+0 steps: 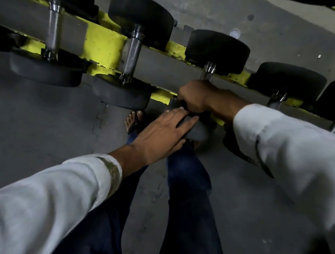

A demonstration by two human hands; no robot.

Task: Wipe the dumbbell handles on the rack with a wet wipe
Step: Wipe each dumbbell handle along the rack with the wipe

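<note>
Several black dumbbells with steel handles lie across a yellow rack (pixel 103 46). My right hand (pixel 194 97) is curled round the handle of the middle dumbbell (pixel 217 47), covering most of that handle; no wipe shows in it. My left hand (pixel 161 132) lies with straight fingers on that dumbbell's near black head (pixel 197 131). To the left, the steel handle (pixel 132 54) of the neighbouring dumbbell is bare, and so is the one further left (pixel 53 26).
Two more dumbbells (pixel 289 81) sit on the rack to the right, partly behind my right sleeve. Grey floor mats (pixel 34 119) lie below. My legs in dark jeans and a sandalled foot (pixel 133 120) stand close under the rack.
</note>
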